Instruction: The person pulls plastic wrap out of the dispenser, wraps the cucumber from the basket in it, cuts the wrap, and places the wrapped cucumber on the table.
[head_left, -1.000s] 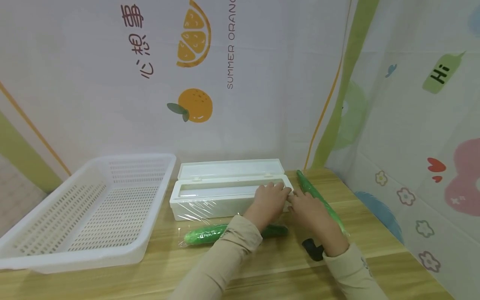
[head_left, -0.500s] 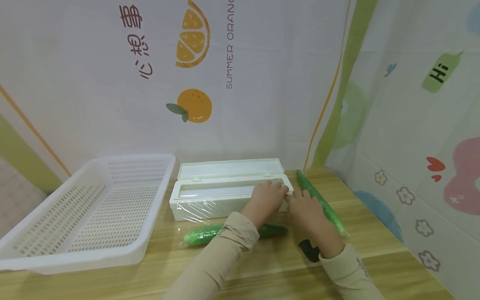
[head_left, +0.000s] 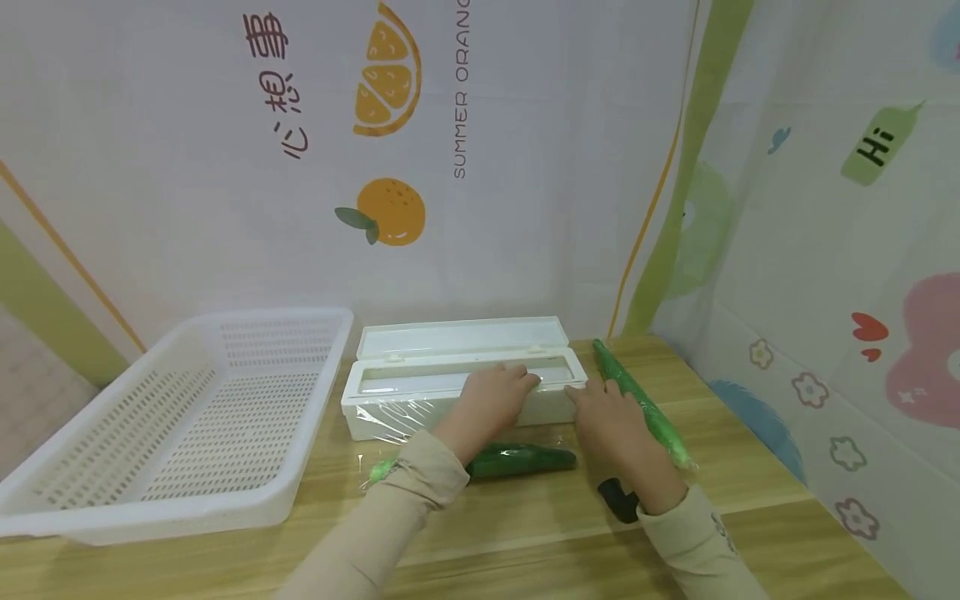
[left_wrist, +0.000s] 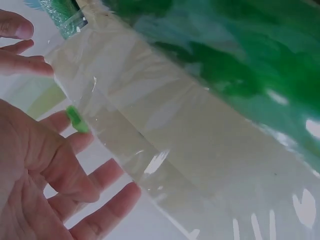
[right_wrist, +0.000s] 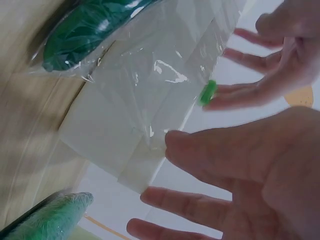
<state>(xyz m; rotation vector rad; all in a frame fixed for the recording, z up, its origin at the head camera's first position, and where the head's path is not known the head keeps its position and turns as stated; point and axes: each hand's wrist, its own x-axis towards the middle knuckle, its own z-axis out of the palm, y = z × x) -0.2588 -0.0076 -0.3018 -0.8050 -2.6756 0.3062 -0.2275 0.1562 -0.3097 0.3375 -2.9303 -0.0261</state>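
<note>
A white cling film dispenser box (head_left: 547, 406) stands with its lid raised, and clear film (left_wrist: 165, 155) runs from its front edge toward a cucumber (head_left: 517, 460) lying in front. My left hand (head_left: 491, 404) reaches over that cucumber to the box edge; its fingertips touch the small green slide cutter (left_wrist: 76, 119), the thumb off it. My right hand (head_left: 611, 421) is at the box's right end. Its thumb (right_wrist: 177, 142) presses the film's edge, and the index fingertip touches the box corner. Another film-wrapped cucumber (head_left: 645, 404) lies right of that hand.
A white perforated basket (head_left: 281, 492) stands left of the box on the wooden table (head_left: 525, 542). A black object (head_left: 619, 500) shows beside my right wrist. Printed cloth (head_left: 510, 250) hangs behind the table and along its right side.
My left hand has moved left along the box's front edge, away from my right hand, uncovering the front cucumber's dark end. The right hand stays near the box's right end.
</note>
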